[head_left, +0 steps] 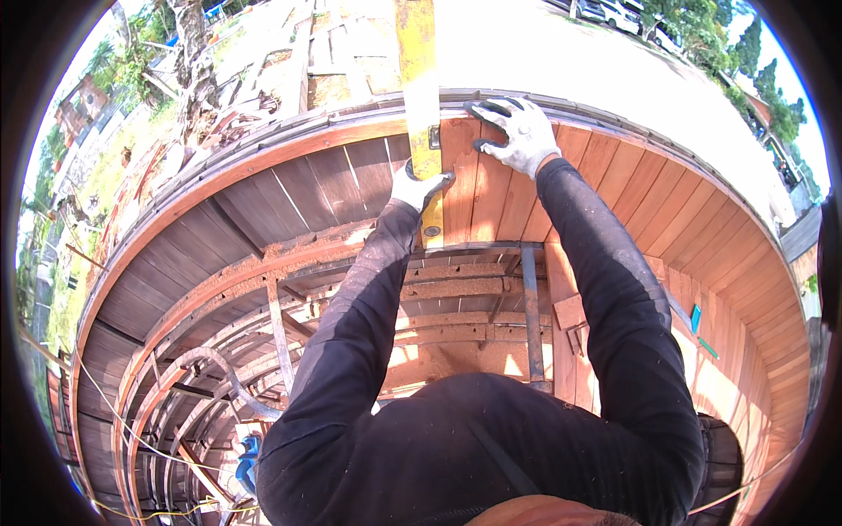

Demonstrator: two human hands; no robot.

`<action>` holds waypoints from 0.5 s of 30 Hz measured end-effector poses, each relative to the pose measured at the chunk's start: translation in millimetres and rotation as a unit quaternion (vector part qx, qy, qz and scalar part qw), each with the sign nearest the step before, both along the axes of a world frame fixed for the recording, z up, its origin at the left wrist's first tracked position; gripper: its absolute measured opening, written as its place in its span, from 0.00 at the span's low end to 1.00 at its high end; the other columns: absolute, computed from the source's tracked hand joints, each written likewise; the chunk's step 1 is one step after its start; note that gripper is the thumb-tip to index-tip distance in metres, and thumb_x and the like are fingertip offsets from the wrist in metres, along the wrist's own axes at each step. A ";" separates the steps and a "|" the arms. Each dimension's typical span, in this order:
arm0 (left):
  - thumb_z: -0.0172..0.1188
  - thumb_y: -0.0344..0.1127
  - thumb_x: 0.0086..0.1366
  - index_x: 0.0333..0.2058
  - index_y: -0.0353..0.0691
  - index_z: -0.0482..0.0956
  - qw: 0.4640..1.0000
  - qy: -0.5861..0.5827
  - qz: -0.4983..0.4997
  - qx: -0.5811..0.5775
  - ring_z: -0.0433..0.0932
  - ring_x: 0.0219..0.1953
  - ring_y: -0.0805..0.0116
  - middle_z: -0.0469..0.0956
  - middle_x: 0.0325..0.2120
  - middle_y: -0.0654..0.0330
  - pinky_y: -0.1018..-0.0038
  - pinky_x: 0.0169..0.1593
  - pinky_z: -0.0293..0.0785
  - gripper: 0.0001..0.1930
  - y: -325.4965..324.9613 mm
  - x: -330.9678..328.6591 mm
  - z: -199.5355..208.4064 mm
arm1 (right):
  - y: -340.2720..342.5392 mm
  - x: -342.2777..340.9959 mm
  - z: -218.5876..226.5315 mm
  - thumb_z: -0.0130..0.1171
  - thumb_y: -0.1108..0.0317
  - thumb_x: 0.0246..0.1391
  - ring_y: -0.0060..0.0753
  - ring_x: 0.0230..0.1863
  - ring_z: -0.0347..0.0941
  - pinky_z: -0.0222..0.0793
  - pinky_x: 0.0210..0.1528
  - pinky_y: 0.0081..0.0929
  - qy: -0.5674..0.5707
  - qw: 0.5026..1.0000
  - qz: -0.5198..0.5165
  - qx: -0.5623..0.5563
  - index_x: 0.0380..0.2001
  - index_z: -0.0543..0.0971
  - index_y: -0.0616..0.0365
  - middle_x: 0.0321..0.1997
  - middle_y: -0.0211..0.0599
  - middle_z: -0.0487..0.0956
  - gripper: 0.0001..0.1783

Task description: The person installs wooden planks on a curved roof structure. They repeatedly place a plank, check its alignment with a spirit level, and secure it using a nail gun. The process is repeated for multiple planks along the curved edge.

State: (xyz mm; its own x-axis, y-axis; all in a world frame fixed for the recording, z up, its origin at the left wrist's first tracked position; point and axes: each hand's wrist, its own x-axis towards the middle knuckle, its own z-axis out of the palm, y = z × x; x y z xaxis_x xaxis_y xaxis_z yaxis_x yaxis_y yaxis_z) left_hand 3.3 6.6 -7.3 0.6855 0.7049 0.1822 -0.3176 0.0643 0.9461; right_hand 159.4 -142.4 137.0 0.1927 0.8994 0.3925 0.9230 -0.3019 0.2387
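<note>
Long yellow metal spirit level (pixel 424 151), upper centre of frame, lying against reddish-brown wooden planks (pixel 493 195). Left white-gloved hand (pixel 414 187): fingers gripping level. Right white-gloved hand (pixel 522 138): fingers spread near planks' top edge. Likely alignment check; next move calls for steady hold.

No word, number, label or sign is standing out legibly: the long yellow level (pixel 426 156) is showing worn paint and glare but no readable marking, and the cars (pixel 621 17) at the upper right are appearing too small for reading.
</note>
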 end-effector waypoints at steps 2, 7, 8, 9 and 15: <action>0.71 0.25 0.51 0.43 0.35 0.76 1.000 0.002 0.005 0.005 0.80 0.34 0.71 0.81 0.34 0.60 0.75 0.40 0.78 0.20 0.8 1.6 1.8 | 0.2 0.8 1.9 0.53 0.38 0.55 0.35 0.69 0.55 0.44 0.73 0.42 0.002 1.000 0.003 0.005 0.65 0.61 0.26 0.67 0.27 0.64 0.35; 0.74 0.29 0.48 0.43 0.34 0.76 1.000 0.018 0.009 0.011 0.79 0.33 0.73 0.81 0.34 0.61 0.76 0.39 0.77 0.23 -0.9 -1.5 3.9 | 5.2 7.2 -8.6 0.56 0.39 0.53 0.36 0.68 0.57 0.47 0.72 0.41 0.002 0.999 0.023 0.036 0.64 0.63 0.25 0.66 0.27 0.66 0.35; 0.74 0.29 0.48 0.43 0.35 0.77 0.999 0.027 0.003 0.020 0.79 0.34 0.74 0.81 0.34 0.62 0.77 0.40 0.77 0.23 -1.3 -3.9 6.2 | 5.0 6.3 -8.8 0.56 0.38 0.53 0.37 0.68 0.57 0.48 0.72 0.41 0.004 0.999 0.019 0.032 0.64 0.63 0.25 0.66 0.27 0.66 0.35; 0.74 0.29 0.48 0.43 0.35 0.77 0.999 0.025 0.004 0.020 0.79 0.34 0.74 0.81 0.34 0.62 0.77 0.40 0.77 0.23 -2.0 -4.5 7.4 | 4.4 4.5 -6.6 0.56 0.38 0.53 0.37 0.68 0.57 0.48 0.71 0.41 0.005 0.999 0.014 0.029 0.64 0.63 0.25 0.66 0.27 0.66 0.35; 0.75 0.30 0.48 0.42 0.35 0.78 0.998 0.030 0.026 0.045 0.78 0.33 0.75 0.81 0.34 0.62 0.77 0.40 0.76 0.22 -1.5 -3.6 1.6 | 3.8 3.6 -8.0 0.53 0.37 0.54 0.36 0.67 0.58 0.49 0.71 0.40 -0.023 1.000 -0.008 0.019 0.65 0.63 0.28 0.66 0.28 0.66 0.35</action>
